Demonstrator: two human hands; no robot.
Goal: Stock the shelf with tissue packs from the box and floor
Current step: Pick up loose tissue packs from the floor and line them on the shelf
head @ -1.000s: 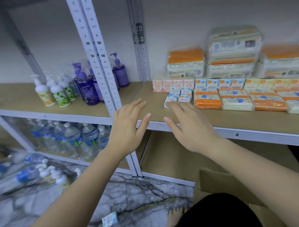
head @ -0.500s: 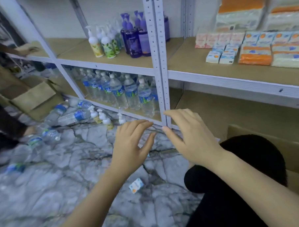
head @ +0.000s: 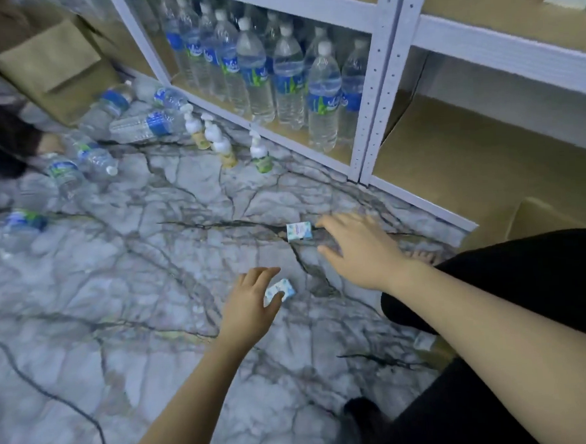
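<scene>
- your left hand (head: 249, 299) is curled round a small tissue pack (head: 280, 291), thumb on its near side and fingers over the far side, right down at the marble floor (head: 120, 296). can't tell if it's lifted yet or still touching the floor.
- your right hand (head: 360, 250) grips nothing, fingers spread and relaxed, with fingertips just beside a second tissue pack (head: 298, 231) lying flat on the floor. not touching it as far as i can see.
- handling guess: these pocket packs look super light and squishy, plastic-wrapped so a bit slick. no real force needed, they won't break, worst case you dent one.
- best hold is probably across the short sides, thumb one edge, fingers the other. pinching the flat faces might let the wrap slide.
- from the free hand, the shelf (head: 498, 45) they go on is up and ahead of your fingers, well apart from both packs.
- off beyond your gripping hand there's loose water bottles (head: 139, 126) and pump bottles (head: 223, 147) on the floor, not your job here.
</scene>
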